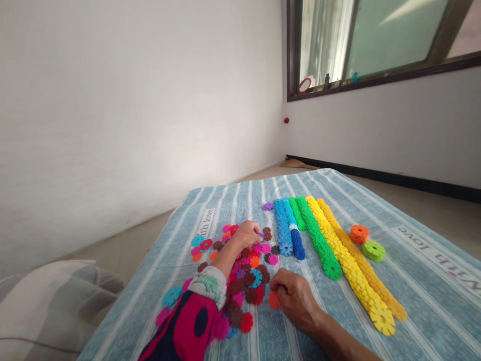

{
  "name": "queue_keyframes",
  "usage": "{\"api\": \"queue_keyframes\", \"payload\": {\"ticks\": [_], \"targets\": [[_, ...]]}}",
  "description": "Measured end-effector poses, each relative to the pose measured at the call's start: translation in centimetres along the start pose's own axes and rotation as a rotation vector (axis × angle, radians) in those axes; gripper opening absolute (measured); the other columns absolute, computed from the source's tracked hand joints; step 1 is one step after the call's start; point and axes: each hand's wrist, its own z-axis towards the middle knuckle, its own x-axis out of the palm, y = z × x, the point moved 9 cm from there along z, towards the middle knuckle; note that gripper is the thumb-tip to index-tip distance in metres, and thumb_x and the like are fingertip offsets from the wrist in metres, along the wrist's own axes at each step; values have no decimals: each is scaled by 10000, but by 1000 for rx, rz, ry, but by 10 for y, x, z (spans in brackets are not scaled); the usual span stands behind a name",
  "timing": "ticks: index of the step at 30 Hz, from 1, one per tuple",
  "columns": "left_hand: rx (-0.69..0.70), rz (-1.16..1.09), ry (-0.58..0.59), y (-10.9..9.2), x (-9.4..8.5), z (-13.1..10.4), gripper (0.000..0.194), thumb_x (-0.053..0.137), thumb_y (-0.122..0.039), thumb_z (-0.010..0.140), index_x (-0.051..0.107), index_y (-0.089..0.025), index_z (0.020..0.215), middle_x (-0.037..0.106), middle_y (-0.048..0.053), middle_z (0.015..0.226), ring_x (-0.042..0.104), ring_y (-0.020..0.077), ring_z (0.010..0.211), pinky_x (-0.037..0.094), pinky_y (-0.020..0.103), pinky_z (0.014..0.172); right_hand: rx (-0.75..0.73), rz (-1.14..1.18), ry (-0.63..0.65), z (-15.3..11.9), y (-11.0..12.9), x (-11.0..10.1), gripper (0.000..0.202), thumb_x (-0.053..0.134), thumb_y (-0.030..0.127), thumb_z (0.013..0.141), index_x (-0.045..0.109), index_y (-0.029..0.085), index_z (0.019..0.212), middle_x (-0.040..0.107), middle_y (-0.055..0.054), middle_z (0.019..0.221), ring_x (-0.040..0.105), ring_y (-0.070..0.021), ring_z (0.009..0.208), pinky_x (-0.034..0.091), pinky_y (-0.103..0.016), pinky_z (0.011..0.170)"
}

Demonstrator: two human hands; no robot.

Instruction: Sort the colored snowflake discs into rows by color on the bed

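My left hand (pixel 249 234) reaches over a loose heap of plastic snowflake discs, fingers pinched at a purple snowflake disc (pixel 261 235) that is mostly hidden. A brown snowflake disc (pixel 267 233) lies just beyond its fingertips. To the right of the heap, my right hand (pixel 295 298) is closed, fingers curled inward. An orange snowflake disc (pixel 274 300) shows at its fingertips; whether it is gripped or lies on the cloth I cannot tell. Pink, red, brown and blue discs, among them a bright blue snowflake disc (pixel 256 278), spread below my left forearm.
Rows of stacked discs lie to the right: a blue row (pixel 282 225), a green row (pixel 317 238), a yellow row (pixel 349 260) and a golden row (pixel 366 265). Further right sit an orange stack (pixel 359 233) and a lime stack (pixel 373 250). A striped cloth (pixel 225 203) covers the table.
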Motion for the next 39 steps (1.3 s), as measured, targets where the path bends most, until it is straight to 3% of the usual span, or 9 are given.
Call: {"api": "queue_keyframes", "payload": {"ticks": [6,12,17,24,30,34,39], "targets": [[-24,-92,44,10,-5,-4,123,618,-88,651,651,-122,765,544,-50,461,525,92,450,391,185,469,-12,-5,-18,0,-1,0,268,392,44,656,626,174,649,617,-13,659,564,-131,635,368,-218,602],[-2,-27,70,11,-11,-2,154,600,-127,668,696,-117,788,557,-36,472,532,100,474,381,188,476,-21,-1,-25,0,0,-1,269,390,48,658,625,176,653,615,-11,658,562,-127,629,371,-215,599],[46,138,62,1,-12,1,174,560,-111,674,709,-129,760,590,-19,508,547,109,522,385,195,519,-26,2,-18,1,0,0,272,390,47,660,628,178,645,613,-12,660,564,-129,638,367,-219,601],[185,375,48,-16,-4,-1,237,475,-105,751,668,-166,627,679,46,712,615,171,778,416,246,732,-20,19,-32,1,-4,2,283,388,34,646,632,178,647,611,-7,652,557,-125,627,362,-216,594],[233,419,18,-25,-2,-2,234,476,-135,778,657,-181,638,671,46,713,618,176,770,415,240,723,-8,-6,-10,0,-5,4,294,391,26,643,640,182,664,618,-7,666,563,-130,639,371,-219,603],[250,365,-53,-33,-15,14,206,499,-142,773,685,-186,697,660,17,692,622,161,771,416,216,724,-18,-15,-27,1,-3,2,293,391,28,652,639,183,663,624,-11,666,573,-130,641,381,-218,609],[235,271,-186,-39,-29,52,289,509,-137,787,685,-184,1012,689,8,767,636,149,784,439,207,721,-56,-28,-46,1,-1,1,273,403,50,642,641,184,653,634,-16,660,581,-130,623,381,-216,592]]}}
